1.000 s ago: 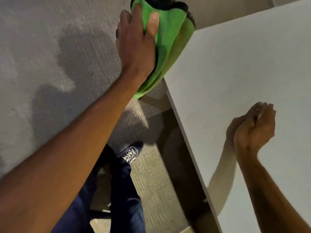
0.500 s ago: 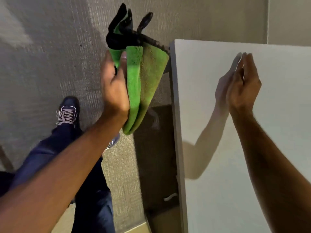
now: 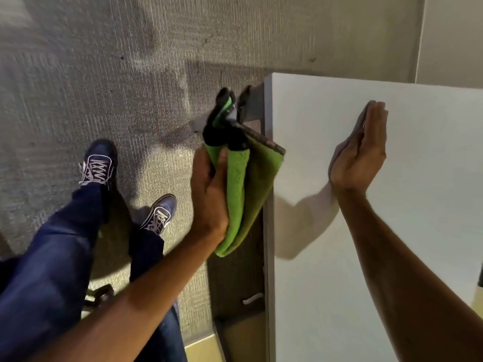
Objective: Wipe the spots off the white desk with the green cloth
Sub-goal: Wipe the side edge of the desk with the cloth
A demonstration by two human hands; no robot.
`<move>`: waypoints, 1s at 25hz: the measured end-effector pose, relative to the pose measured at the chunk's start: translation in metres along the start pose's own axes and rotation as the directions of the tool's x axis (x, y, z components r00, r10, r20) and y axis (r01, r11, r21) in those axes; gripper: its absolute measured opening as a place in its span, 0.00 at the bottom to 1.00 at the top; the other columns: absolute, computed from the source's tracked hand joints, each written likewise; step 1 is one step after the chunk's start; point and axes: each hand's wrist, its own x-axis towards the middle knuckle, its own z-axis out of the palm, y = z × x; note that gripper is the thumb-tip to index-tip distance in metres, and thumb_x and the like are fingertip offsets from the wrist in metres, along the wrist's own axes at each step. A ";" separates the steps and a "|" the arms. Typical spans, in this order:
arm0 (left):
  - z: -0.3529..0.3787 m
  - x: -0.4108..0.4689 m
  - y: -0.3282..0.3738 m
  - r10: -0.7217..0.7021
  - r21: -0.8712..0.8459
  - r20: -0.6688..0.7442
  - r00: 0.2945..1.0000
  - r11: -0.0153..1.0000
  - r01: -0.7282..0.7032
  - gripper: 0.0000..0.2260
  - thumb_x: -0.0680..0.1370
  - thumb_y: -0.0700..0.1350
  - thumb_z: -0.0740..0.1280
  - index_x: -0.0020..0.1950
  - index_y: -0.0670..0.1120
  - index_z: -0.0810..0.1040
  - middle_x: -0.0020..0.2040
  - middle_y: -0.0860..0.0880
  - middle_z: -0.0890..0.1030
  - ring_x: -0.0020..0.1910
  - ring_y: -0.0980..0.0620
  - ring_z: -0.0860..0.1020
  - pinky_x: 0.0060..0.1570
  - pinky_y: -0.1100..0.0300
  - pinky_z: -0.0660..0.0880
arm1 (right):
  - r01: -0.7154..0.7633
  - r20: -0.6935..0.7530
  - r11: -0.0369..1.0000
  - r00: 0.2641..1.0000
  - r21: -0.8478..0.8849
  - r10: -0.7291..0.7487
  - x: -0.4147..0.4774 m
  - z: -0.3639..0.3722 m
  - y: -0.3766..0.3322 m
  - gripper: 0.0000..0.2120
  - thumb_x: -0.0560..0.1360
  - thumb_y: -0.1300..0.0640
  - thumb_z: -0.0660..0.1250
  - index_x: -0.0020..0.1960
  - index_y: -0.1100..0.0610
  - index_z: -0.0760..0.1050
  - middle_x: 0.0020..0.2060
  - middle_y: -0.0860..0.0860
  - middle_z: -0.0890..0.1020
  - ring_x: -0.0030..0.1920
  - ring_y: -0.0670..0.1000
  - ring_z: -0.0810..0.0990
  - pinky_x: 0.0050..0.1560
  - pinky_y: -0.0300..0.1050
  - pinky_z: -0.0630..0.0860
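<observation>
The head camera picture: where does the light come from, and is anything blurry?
Head view: the right hand throws a soft shadow leftward on the white desk, so light likely comes from the right; the carpet at upper left is motion-smeared; the green cloth in the left hand looks fairly sharp.

White desk [image 3: 392,257], top bare and smooth, no spots discernible, only an arm's shadow across it. Right hand [image 3: 360,158] edge-on, fingers straight, touching the top near the far left corner. Grey carpet [image 3: 78,74] beside the desk, two blue sneakers [image 3: 98,163] planted there.
</observation>
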 end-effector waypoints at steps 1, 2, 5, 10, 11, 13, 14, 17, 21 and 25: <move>0.010 -0.013 -0.004 -0.016 0.080 0.039 0.999 0.997 0.013 0.14 0.80 0.56 0.64 0.62 0.53 0.77 0.59 0.43 0.81 0.59 0.42 0.79 0.63 0.41 0.74 | -0.017 0.000 1.000 1.000 -0.010 0.017 0.001 0.000 0.000 0.25 0.85 0.57 0.49 0.78 0.66 0.65 0.78 0.62 0.68 0.81 0.61 0.64 0.83 0.55 0.62; 0.022 -0.025 -0.008 -0.023 0.090 0.056 0.998 0.996 0.018 0.13 0.81 0.56 0.62 0.61 0.52 0.77 0.58 0.42 0.80 0.59 0.42 0.78 0.65 0.41 0.72 | -0.018 0.002 1.000 1.000 -0.002 0.018 0.001 -0.001 -0.002 0.26 0.84 0.57 0.49 0.79 0.65 0.65 0.79 0.61 0.68 0.81 0.60 0.64 0.83 0.54 0.61; 0.045 -0.046 -0.014 0.090 0.111 0.004 0.996 0.990 -0.090 0.11 0.84 0.48 0.58 0.64 0.55 0.74 0.58 0.40 0.79 0.59 0.40 0.78 0.65 0.35 0.70 | 0.004 0.007 1.000 1.000 0.009 -0.004 0.001 0.000 -0.001 0.27 0.83 0.56 0.48 0.78 0.66 0.66 0.78 0.61 0.68 0.81 0.60 0.64 0.83 0.51 0.61; 0.031 -0.118 -0.065 0.175 0.416 0.019 0.984 0.894 -0.167 0.20 0.87 0.50 0.52 0.79 0.57 0.60 0.77 0.35 0.67 0.77 0.39 0.65 0.77 0.39 0.60 | -0.027 0.023 0.999 0.999 -0.018 0.027 0.001 -0.001 -0.003 0.25 0.84 0.61 0.50 0.79 0.64 0.65 0.79 0.59 0.67 0.82 0.58 0.63 0.83 0.43 0.57; 0.026 -0.132 -0.074 0.107 0.512 0.045 0.993 0.851 -0.115 0.20 0.86 0.51 0.51 0.79 0.53 0.60 0.76 0.32 0.67 0.76 0.35 0.65 0.76 0.37 0.60 | -0.042 0.023 0.999 0.999 -0.021 0.042 0.001 -0.001 -0.003 0.25 0.84 0.62 0.50 0.79 0.63 0.64 0.80 0.59 0.67 0.82 0.57 0.63 0.82 0.40 0.56; 0.026 -0.144 -0.075 -0.052 0.648 0.021 0.998 0.761 0.026 0.26 0.85 0.61 0.52 0.76 0.45 0.65 0.72 0.33 0.71 0.71 0.33 0.71 0.72 0.38 0.67 | -0.065 0.020 0.998 0.998 -0.019 0.065 0.001 -0.001 -0.003 0.24 0.84 0.62 0.51 0.80 0.62 0.64 0.80 0.58 0.66 0.82 0.56 0.63 0.80 0.35 0.54; 0.029 -0.142 -0.072 -0.040 0.658 -0.012 0.999 0.752 0.038 0.29 0.83 0.65 0.53 0.70 0.43 0.69 0.66 0.35 0.75 0.65 0.34 0.75 0.66 0.40 0.72 | -0.064 0.019 0.998 0.998 -0.014 0.064 0.000 0.000 -0.002 0.24 0.84 0.62 0.51 0.80 0.62 0.64 0.80 0.58 0.66 0.82 0.56 0.63 0.80 0.34 0.54; 0.046 -0.121 -0.054 0.152 0.641 -0.071 0.986 0.764 -0.071 0.21 0.81 0.65 0.57 0.56 0.47 0.69 0.54 0.44 0.75 0.54 0.41 0.76 0.57 0.41 0.75 | -0.053 0.023 0.999 0.998 -0.013 0.053 0.000 0.000 -0.001 0.25 0.84 0.63 0.51 0.80 0.62 0.64 0.80 0.58 0.67 0.82 0.56 0.63 0.79 0.33 0.53; 0.067 -0.075 -0.031 0.322 0.703 -0.095 0.942 0.692 -0.166 0.16 0.81 0.56 0.65 0.53 0.44 0.70 0.51 0.42 0.74 0.52 0.41 0.75 0.53 0.42 0.75 | -0.031 0.002 0.999 1.000 -0.012 0.031 0.000 0.001 0.001 0.25 0.83 0.62 0.50 0.79 0.63 0.65 0.79 0.59 0.68 0.82 0.57 0.64 0.81 0.38 0.55; 0.088 -0.017 0.006 0.436 0.751 -0.061 0.898 0.613 -0.246 0.20 0.81 0.54 0.68 0.54 0.36 0.75 0.50 0.38 0.75 0.50 0.38 0.76 0.51 0.41 0.74 | -0.014 -0.019 1.000 1.000 -0.004 0.014 0.000 0.002 0.002 0.26 0.82 0.60 0.50 0.78 0.64 0.66 0.78 0.61 0.69 0.81 0.60 0.65 0.82 0.47 0.59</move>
